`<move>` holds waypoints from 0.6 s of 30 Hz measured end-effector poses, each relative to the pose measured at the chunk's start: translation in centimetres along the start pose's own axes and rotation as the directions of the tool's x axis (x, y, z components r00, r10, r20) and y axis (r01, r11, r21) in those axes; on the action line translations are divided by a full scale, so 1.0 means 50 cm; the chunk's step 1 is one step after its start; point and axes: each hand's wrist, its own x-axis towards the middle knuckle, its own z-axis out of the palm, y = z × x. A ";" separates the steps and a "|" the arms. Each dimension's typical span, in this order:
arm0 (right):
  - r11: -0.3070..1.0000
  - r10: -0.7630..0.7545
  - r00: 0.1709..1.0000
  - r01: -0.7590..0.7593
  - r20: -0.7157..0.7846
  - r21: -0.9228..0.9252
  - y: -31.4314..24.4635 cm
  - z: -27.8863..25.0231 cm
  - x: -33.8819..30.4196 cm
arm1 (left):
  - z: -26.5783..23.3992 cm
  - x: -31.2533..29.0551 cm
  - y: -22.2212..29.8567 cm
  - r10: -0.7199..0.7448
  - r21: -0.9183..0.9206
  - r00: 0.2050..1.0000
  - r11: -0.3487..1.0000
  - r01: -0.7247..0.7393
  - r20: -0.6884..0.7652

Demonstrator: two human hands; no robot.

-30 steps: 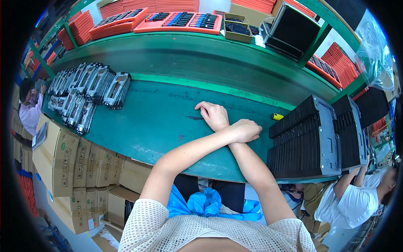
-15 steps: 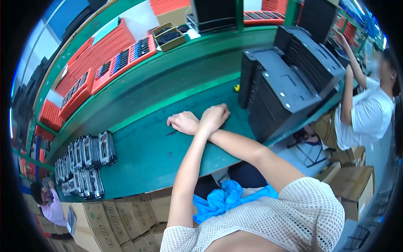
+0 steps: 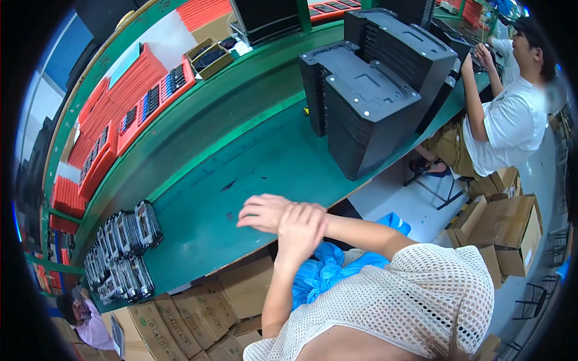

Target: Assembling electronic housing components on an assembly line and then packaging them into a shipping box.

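Observation:
My forearms cross over the near edge of the green workbench (image 3: 198,210). My left hand (image 3: 301,225) is closed round my right wrist, its fingers lying over the top. Past that grip my right hand (image 3: 260,212) reaches toward the left, palm down, fingers loosely stretched and slightly apart, with nothing in them. To the left on the bench stand two rows of dark, thin frame-like parts (image 3: 123,246), packed side by side. Tall stacks of black plastic trays (image 3: 373,90) rise at the right, apart from both hands.
Red trays (image 3: 144,108) holding small parts line the shelf behind the bench, beside a small open box (image 3: 208,58). Cardboard cartons (image 3: 186,316) sit below the front edge. A seated co-worker (image 3: 506,120) works at right, near open cartons (image 3: 497,222); another person (image 3: 90,322) is at far left.
My crossed hands have come back toward my body, and my left hand now wraps my right wrist. The view has shifted. The co-worker's raised arm has come down.

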 end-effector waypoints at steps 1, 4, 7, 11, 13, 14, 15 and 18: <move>0.999 0.050 0.994 -0.050 -0.094 -0.003 -0.009 -0.036 -0.037 | -0.002 0.001 0.018 0.142 -0.069 0.989 0.987 -0.145 -0.044; 0.942 0.334 0.921 -0.332 -0.200 0.043 -0.024 -0.177 -0.121 | -0.030 0.024 0.012 0.258 -0.142 0.966 0.955 -0.260 -0.029; 0.916 0.329 0.900 -0.378 -0.284 -0.137 -0.066 -0.340 -0.149 | -0.030 0.096 -0.031 0.123 -0.315 0.943 0.922 -0.223 -0.308; 0.834 0.006 0.665 -0.416 -0.747 -0.364 -0.054 -0.462 -0.146 | -0.040 0.224 -0.023 -0.075 -0.531 0.889 0.824 -0.199 -0.451; 0.739 -0.043 0.681 -0.471 -0.731 -0.482 -0.002 -0.488 -0.115 | -0.051 0.275 -0.016 -0.019 -0.506 0.881 0.824 -0.254 -0.473; 0.640 -0.087 0.696 -0.510 -0.713 -0.575 0.018 -0.497 -0.106 | -0.054 0.300 -0.015 0.034 -0.468 0.869 0.832 -0.298 -0.494; 0.625 -0.097 0.695 -0.514 -0.713 -0.587 0.026 -0.497 -0.114 | -0.054 0.320 -0.013 0.086 -0.425 0.854 0.839 -0.341 -0.514; 0.691 -0.125 0.706 -0.442 -0.697 -0.572 0.065 -0.466 -0.136 | -0.039 0.354 -0.012 0.228 -0.387 0.886 0.835 -0.392 -0.405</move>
